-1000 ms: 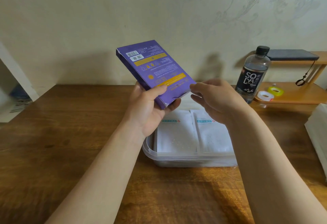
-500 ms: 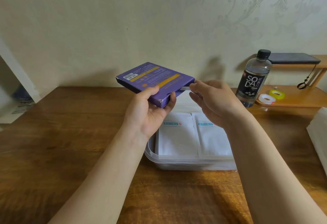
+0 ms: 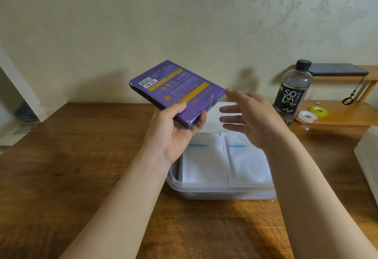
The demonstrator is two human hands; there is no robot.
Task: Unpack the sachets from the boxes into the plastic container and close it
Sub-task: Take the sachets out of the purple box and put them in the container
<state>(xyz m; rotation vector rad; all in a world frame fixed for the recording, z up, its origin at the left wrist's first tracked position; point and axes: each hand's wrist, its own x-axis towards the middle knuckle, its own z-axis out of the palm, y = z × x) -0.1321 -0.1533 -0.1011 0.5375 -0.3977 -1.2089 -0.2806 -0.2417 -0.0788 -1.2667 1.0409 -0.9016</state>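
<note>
Two white sachets (image 3: 202, 162) lie side by side in the plastic container (image 3: 204, 187), which stands uncovered on the surface (image 3: 81, 156). Above it, the left grip (image 3: 173, 134) holds the purple box (image 3: 180, 89) by its near corner, tilted. The right grip (image 3: 251, 119) is wide, fingers spread, just beside the box at 3 o'clock. Whether the box is emptied cannot be told, and closing remains. There is open room toward 9 o'clock. The soda bottle (image 3: 292, 95) crowds 2 o'clock.
</note>
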